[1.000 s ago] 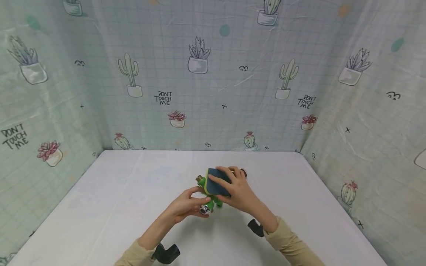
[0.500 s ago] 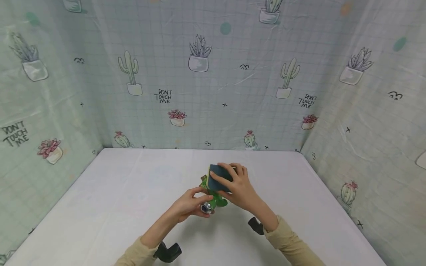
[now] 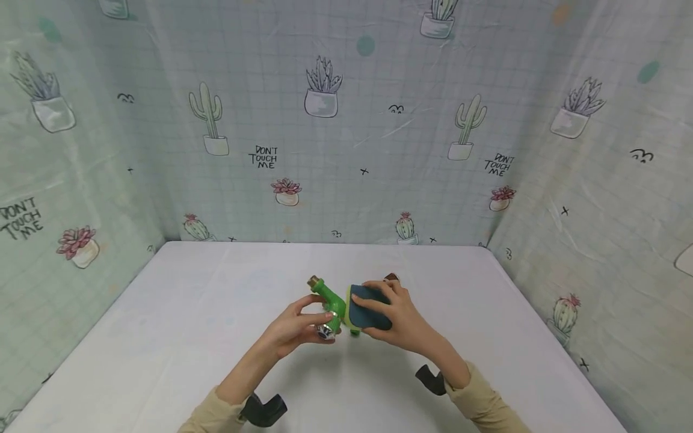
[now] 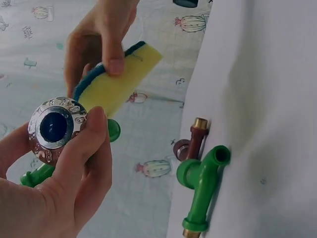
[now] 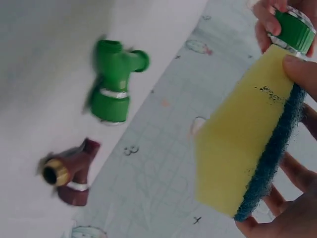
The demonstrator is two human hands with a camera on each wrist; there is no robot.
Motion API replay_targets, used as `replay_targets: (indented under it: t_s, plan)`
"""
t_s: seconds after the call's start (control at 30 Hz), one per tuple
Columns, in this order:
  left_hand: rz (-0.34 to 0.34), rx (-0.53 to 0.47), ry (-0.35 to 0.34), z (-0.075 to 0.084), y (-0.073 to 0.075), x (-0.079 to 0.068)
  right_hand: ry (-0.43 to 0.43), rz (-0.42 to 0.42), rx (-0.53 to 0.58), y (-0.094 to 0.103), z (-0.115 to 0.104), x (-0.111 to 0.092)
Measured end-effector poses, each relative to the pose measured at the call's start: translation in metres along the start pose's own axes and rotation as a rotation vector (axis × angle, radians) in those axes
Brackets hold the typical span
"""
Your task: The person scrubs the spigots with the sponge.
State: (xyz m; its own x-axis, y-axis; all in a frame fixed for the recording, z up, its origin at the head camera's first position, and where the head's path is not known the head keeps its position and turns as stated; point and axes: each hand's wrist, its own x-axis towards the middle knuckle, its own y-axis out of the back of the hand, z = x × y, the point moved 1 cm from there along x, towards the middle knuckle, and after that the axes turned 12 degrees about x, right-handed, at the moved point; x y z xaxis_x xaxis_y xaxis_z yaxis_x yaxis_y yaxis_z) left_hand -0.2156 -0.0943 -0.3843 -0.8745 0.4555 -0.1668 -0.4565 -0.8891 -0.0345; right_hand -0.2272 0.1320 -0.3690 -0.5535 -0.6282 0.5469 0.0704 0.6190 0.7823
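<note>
Left grip [image 3: 296,325]: thumb and fingers wrapped round a green pipe fitting [image 3: 337,305], holding it above the tabletop [image 3: 216,313], a bit below centre in the head view. Its brass threaded stub points to the upper left, chrome end to the lower left; the left wrist view looks into the chrome end's dark opening.

Right grip [image 3: 399,316]: grasping a two-layer sponge [image 3: 369,308], thumb on the yellow foam, fingers spread over the dark blue scouring side. Sponge sits immediately right of the fitting in the head view, edge right up against it; firm contact can't be confirmed.

On the tabletop: a second green fitting [image 5: 111,74] and a dark red fitting [image 5: 74,176], side by side, upper left and lower left in the right wrist view. Cactus-print cloth [image 3: 363,144] backs the setup. Beige sleeves [image 3: 487,400] on both arms.
</note>
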Motion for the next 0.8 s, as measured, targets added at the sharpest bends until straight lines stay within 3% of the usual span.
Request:
replay_targets:
  t_s: [0.1,0.3,0.6,0.8]
  plan:
    - [0.011,-0.030,-0.005,0.000,0.003,0.000,-0.022,0.011,0.017,0.004,0.001,-0.005]
    - [-0.054,-0.090,-0.001,-0.001,-0.001,0.003,0.011,0.119,0.063,-0.002,-0.006,0.005]
    - [0.006,-0.159,0.037,-0.002,0.008,-0.005,0.042,0.092,-0.132,-0.004,0.019,-0.012]
    - [0.046,-0.092,0.049,-0.004,0.006,-0.004,0.215,0.042,-0.151,-0.011,0.004,-0.013]
